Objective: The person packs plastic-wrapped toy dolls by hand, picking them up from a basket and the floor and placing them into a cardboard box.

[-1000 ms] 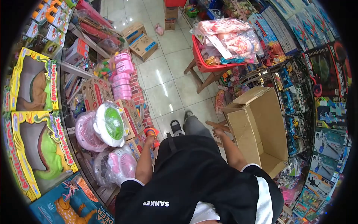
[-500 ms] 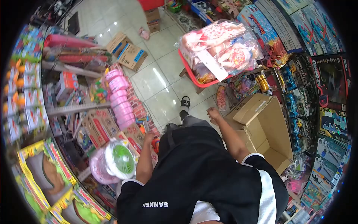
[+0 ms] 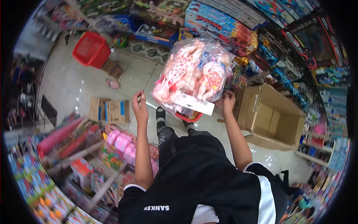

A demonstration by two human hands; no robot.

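In front of me a clear plastic bag of dolls [image 3: 179,71] lies piled on a red basket [image 3: 192,118], whose front rim shows below it. The dolls wear pink and red patterned clothes, and a white card strip [image 3: 194,104] crosses the bag's near edge. My left hand [image 3: 140,106] is raised to the left of the bag, apart from it, fingers stretched upward and holding nothing. On the other side, my right hand [image 3: 228,102] is right at the bag's lower right edge, its fingers loosely bent and apart.
A large open cardboard box [image 3: 257,108] stands to my right. Small cartons [image 3: 117,111] and a red bin [image 3: 89,50] are on the tiled floor ahead left. Toy shelves line both sides, with pink round containers [image 3: 126,145] at the left.
My view has turned right, bringing the basket of dolls in front of me. Both hands have moved forward from beside my body to either side of the bag.
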